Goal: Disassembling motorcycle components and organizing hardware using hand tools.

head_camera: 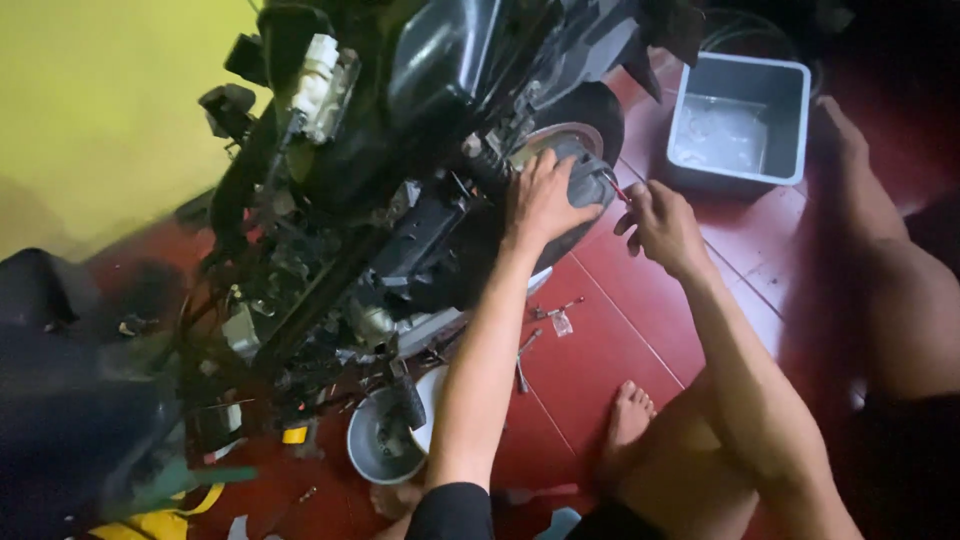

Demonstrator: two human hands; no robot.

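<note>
A single camera, worn on the person's head, looks steeply down and a little forward from close above the work. The stripped scooter (400,200) fills the upper left and centre of the frame, near enough that its edges run out of view. The person's own arms enter from the bottom edge and reach upward to mid-frame. The red tiled floor (620,340) fills the right half, with a grey tub (740,125) at upper right.

Home repair spot — stripped motorbike (400,200), red tiled floor (620,350), scattered tools (525,360), grey tub (740,125).
</note>
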